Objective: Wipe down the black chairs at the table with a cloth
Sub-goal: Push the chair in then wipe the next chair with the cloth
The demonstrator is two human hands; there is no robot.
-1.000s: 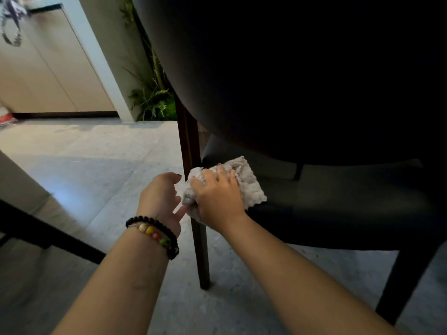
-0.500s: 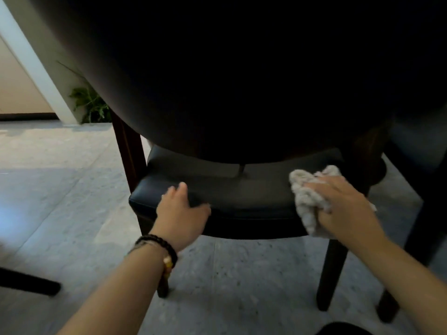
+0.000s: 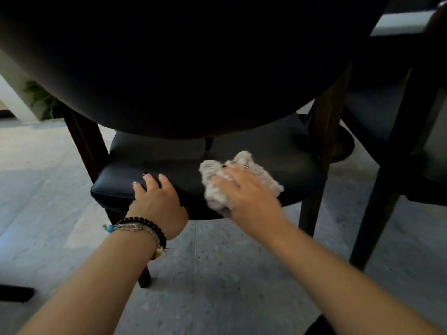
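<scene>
A black chair fills the view from behind, with its curved backrest (image 3: 183, 64) above and its padded seat (image 3: 150, 163) below. My left hand (image 3: 157, 201), with bead bracelets at the wrist, rests on the seat's rear edge with fingers spread. My right hand (image 3: 244, 192) presses a crumpled beige cloth (image 3: 217, 197) flat against the seat's rear, right of centre. Its fingers lie stretched over the cloth. Part of the cloth is hidden under the hand.
A second dark chair (image 3: 399, 131) stands close on the right. The first chair's wooden legs (image 3: 82, 141) stand on a grey stone floor (image 3: 217, 274). A green plant (image 3: 41, 97) sits at the far left. A dark bar (image 3: 14, 293) lies at the lower left.
My right hand has slid the cloth leftward from the seat's right corner toward the middle. My left hand stays on the seat's rear edge. The view has moved closer.
</scene>
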